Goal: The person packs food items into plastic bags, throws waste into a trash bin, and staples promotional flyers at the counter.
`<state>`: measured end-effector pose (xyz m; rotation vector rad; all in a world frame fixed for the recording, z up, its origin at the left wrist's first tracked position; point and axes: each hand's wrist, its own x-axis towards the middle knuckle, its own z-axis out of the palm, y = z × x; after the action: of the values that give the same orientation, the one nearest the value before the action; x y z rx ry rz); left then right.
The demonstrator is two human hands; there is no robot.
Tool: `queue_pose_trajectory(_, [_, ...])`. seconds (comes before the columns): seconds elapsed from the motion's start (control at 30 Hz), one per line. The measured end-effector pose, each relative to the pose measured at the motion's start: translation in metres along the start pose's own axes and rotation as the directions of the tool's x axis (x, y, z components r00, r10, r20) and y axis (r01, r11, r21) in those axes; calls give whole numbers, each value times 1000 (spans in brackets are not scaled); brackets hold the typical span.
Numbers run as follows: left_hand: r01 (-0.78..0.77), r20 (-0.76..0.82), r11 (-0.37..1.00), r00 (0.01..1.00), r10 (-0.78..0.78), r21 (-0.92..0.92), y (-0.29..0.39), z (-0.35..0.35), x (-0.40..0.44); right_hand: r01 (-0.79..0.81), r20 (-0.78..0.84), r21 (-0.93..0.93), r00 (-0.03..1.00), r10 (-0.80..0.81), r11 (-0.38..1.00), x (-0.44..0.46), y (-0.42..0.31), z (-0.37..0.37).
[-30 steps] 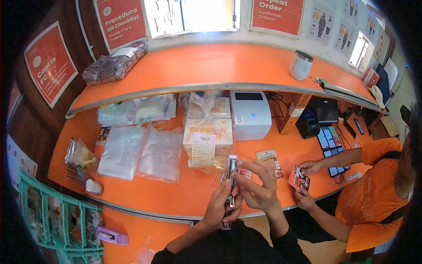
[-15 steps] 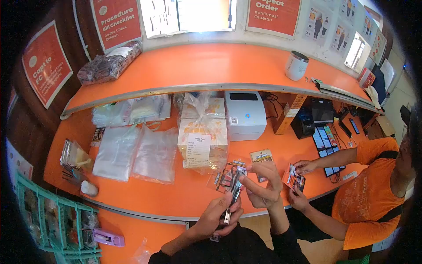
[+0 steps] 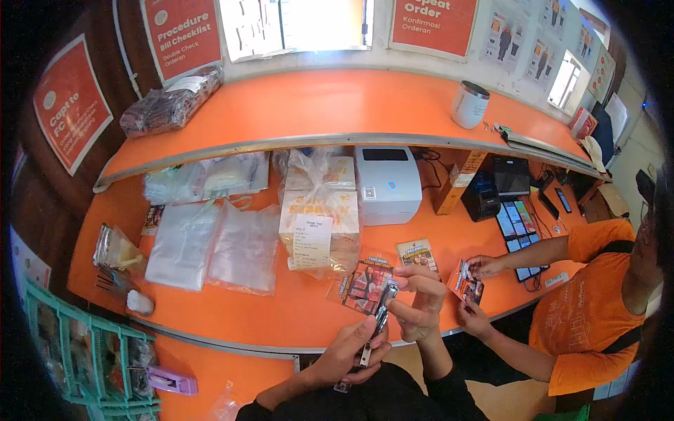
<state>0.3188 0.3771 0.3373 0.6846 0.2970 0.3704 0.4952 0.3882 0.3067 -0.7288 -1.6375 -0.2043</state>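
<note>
My left hand (image 3: pixel 351 351) is wrapped around a slim black-and-silver stapler (image 3: pixel 380 319), held slanted upward above the counter's front edge. Bent fingers of my right hand (image 3: pixel 419 302) close around its upper end. Just behind the stapler lie printed takeaway flyers (image 3: pixel 366 281) on the orange counter. A plastic bag with boxes (image 3: pixel 319 210) stands beyond them, tied at the top, with a paper receipt (image 3: pixel 312 242) on its front. Farther right lies another small stack of flyers (image 3: pixel 418 258).
At right, a co-worker in an orange shirt (image 3: pixel 590 302) holds a flyer (image 3: pixel 465 282) near several phones (image 3: pixel 518 235). A white label printer (image 3: pixel 390 186) stands under the shelf (image 3: pixel 316 105). Clear plastic bags (image 3: pixel 242 249) lie left; a purple tape dispenser (image 3: pixel 172 381) sits lower left.
My right hand's fingers have curled in more around the stapler's upper end. Both hands and the stapler sit slightly lower in view. The co-worker's hands look nearly unchanged.
</note>
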Motion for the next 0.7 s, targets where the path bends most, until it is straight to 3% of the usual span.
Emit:
queue_pose_trajectory(0.1, [-15, -18, 1000, 1000, 15, -21, -4, -5, 5, -49, 72, 24, 996, 48, 998, -8, -2, -2])
queue_pose_trajectory(0.2, [-106, -86, 990, 990, 114, 88, -1, -7, 11, -176, 154, 135, 976, 155, 975, -8, -8, 0])
queue_pose_trajectory(0.27, [-143, -147, 982, 976, 161, 123, 4, -6, 14, -223, 8, 446, 969, 245, 867, 0, -15, 6])
queue_pose_trajectory(0.3, [-141, -146, 982, 977, 158, 124, 5, -6, 14, -260, 156, 291, 962, 222, 921, 7, -20, 0])
queue_pose_trajectory(0.37, [-157, -161, 967, 968, 190, 198, 6, -9, 15, -322, 163, 228, 943, 289, 919, 6, -20, -1])
queue_pose_trajectory(0.5, [-155, -101, 975, 980, 172, 159, -1, -14, 16, -415, 232, 25, 887, 399, 909, 15, -24, -21])
queue_pose_trajectory(0.57, [-200, -131, 950, 963, 236, 240, -2, -11, 17, -399, 222, -20, 892, 393, 917, 18, -29, -24])
queue_pose_trajectory(0.7, [-203, -86, 959, 971, 223, 199, -5, -11, 16, -344, 187, -100, 915, 357, 934, 17, -25, -29])
